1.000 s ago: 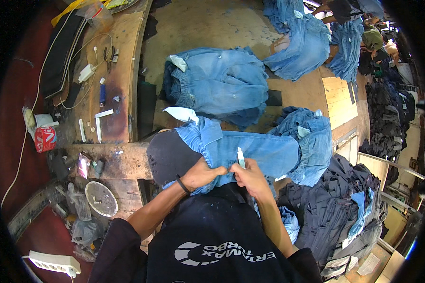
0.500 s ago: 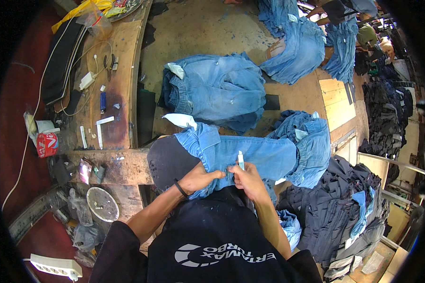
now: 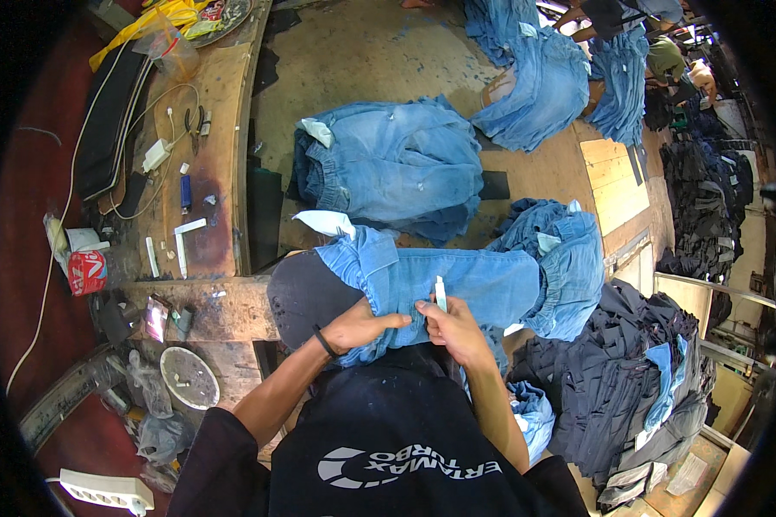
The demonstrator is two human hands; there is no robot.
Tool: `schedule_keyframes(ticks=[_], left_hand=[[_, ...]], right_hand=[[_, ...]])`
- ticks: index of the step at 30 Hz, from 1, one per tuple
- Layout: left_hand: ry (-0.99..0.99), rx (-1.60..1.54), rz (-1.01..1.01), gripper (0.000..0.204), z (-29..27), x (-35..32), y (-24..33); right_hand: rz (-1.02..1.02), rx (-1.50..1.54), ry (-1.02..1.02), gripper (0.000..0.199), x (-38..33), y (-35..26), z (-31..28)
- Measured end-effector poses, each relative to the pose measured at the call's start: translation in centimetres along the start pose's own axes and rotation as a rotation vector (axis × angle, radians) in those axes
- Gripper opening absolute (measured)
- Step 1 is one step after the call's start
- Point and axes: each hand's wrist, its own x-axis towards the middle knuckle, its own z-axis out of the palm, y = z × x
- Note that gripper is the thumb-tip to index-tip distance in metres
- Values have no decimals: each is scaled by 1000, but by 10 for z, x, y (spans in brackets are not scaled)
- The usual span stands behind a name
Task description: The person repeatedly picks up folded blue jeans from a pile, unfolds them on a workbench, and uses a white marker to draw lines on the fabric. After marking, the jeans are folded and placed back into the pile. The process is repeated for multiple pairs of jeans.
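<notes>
A pair of light-blue jeans [image 3: 483, 274] lies across a dark rounded board [image 3: 297, 297] in front of me, with a leg spread flat. My left hand [image 3: 360, 327] grips the denim by its near edge, thumb on top, fingers mostly hidden by cloth. Close beside it, my right hand [image 3: 453, 327] is closed around a slim white stick-like tool [image 3: 441, 291] that points up and away; its exact kind is unclear. The right thumb touches the denim near the left thumb. A white pocket lining [image 3: 326, 223] sticks out past the waist end.
Folded blue jeans [image 3: 388, 164] are stacked beyond the board, with more piles [image 3: 539, 95] farther right. Dark garments [image 3: 612, 370] heap at my right. On the left bench [image 3: 215, 112] lie a cable, pliers [image 3: 195, 129] and a blue lighter [image 3: 185, 191]. A power strip [image 3: 103, 489] sits lower left.
Both hands stay almost in place on the denim. The right hand and its white tool have barely shifted; the whole view has moved slightly.
</notes>
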Motion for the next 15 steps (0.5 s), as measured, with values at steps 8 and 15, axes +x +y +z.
schedule_keyframes(ticks=[8,15], left_hand=[[10,-52,-41,44,-2,-2,-4],[-32,-9,-175,39,-4,4,4]], right_hand=[[-73,124,50,23,1,7,4],[15,-32,-6,18,-14,-3,-11]])
